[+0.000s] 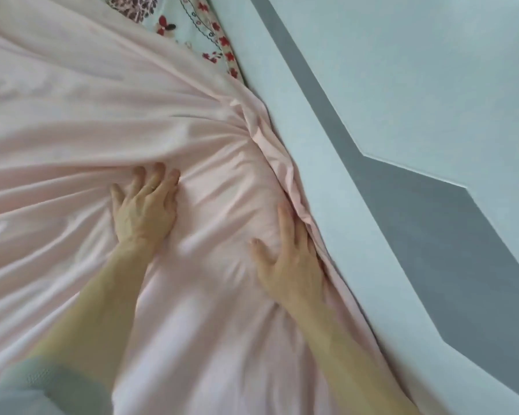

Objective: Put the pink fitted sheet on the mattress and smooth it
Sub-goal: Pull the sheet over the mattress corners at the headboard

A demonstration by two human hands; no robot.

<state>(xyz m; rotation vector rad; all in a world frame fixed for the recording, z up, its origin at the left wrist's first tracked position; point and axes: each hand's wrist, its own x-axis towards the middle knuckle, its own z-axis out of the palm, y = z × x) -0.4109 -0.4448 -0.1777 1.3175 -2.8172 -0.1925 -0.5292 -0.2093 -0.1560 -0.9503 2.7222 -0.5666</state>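
The pink fitted sheet [72, 121] covers most of the view, with folds fanning out from a bunched spot near the wall. My left hand [144, 211] lies palm down on the sheet with fingers spread, fingertips touching a ridge of folds. My right hand [288, 265] presses flat on the sheet beside the wall, its outer fingers at the gathered edge of the fabric where it meets the wall. A patch of the flowered mattress cover [192, 22] shows bare at the top, beyond the sheet's edge.
A pale wall [432, 70] with a wide grey angular stripe [426, 223] runs along the right side of the bed, tight against the sheet's edge. A grey-green sleeve [36, 387] shows at the bottom left.
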